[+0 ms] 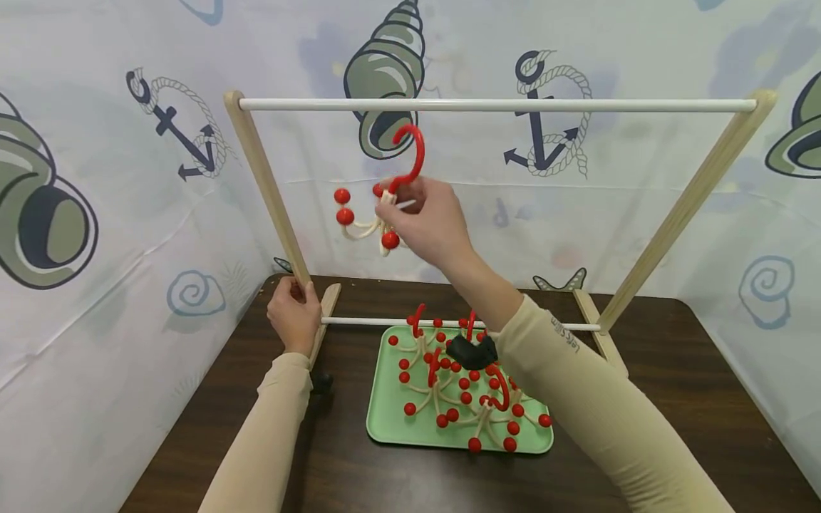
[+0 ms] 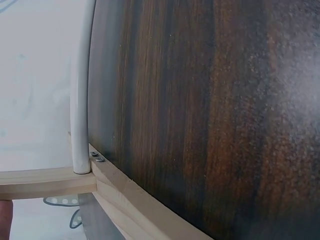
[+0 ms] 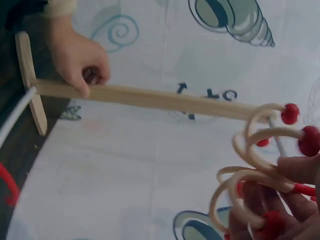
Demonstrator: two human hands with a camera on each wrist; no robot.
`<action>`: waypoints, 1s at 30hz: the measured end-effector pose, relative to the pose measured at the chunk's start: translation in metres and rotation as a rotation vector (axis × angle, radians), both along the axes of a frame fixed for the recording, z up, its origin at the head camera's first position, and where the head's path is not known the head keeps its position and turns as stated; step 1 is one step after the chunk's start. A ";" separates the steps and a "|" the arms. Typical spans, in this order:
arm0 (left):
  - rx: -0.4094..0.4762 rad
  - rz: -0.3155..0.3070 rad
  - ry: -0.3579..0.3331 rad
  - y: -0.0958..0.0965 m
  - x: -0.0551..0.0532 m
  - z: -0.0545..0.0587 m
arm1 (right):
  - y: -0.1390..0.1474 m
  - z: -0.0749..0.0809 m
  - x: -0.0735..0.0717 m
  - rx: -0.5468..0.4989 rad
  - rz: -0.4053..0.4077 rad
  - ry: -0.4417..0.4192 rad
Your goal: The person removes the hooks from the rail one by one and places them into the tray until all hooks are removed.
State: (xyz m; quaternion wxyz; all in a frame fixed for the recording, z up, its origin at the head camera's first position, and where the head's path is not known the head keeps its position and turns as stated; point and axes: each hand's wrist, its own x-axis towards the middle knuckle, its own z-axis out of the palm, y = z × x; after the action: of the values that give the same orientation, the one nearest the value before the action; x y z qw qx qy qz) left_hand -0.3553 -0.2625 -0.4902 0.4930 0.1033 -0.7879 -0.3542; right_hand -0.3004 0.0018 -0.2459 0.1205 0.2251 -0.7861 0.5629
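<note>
My right hand (image 1: 432, 221) pinches a red-hooked hanger (image 1: 418, 153) by its neck, where several cream bent arms with red ball tips spread out. Its hook points up, a little below the white top rod (image 1: 500, 105) of a wooden stand. Looking from the right wrist, the hanger's cream arms (image 3: 272, 182) curl out past my fingertips. Low on the stand's left wooden post (image 1: 272, 192), my left hand (image 1: 293, 313) grips the wood with curled fingers. Only a sliver of that hand shows at the edge of the left wrist view, by the post (image 2: 47, 183).
A green tray (image 1: 391, 420) with several similar red-hooked hangers lies on the dark wooden table (image 1: 212, 442), partly behind my right forearm. The stand's lower white rod (image 1: 359, 321) crosses behind it. The right post (image 1: 689, 206) leans outward. Patterned cloth hangs behind and at the sides.
</note>
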 end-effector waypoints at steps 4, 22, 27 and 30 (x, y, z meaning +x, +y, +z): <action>0.006 0.007 0.004 -0.003 -0.001 -0.001 | -0.003 -0.029 0.019 0.085 0.098 -0.115; -0.019 -0.059 -0.013 -0.006 -0.002 0.005 | -0.016 -0.147 0.057 0.584 0.219 -0.236; -0.015 -0.053 -0.016 -0.005 -0.001 0.003 | -0.022 -0.167 0.057 0.677 0.206 -0.228; -0.013 -0.044 -0.007 -0.005 0.000 0.003 | -0.025 -0.175 0.057 0.732 0.212 -0.208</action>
State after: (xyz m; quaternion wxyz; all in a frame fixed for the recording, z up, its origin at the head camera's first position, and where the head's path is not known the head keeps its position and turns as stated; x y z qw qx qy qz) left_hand -0.3557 -0.2679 -0.4875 0.4831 0.0837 -0.7940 -0.3595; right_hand -0.2437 -0.0230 -0.4213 -0.1067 0.2748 -0.9152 0.2747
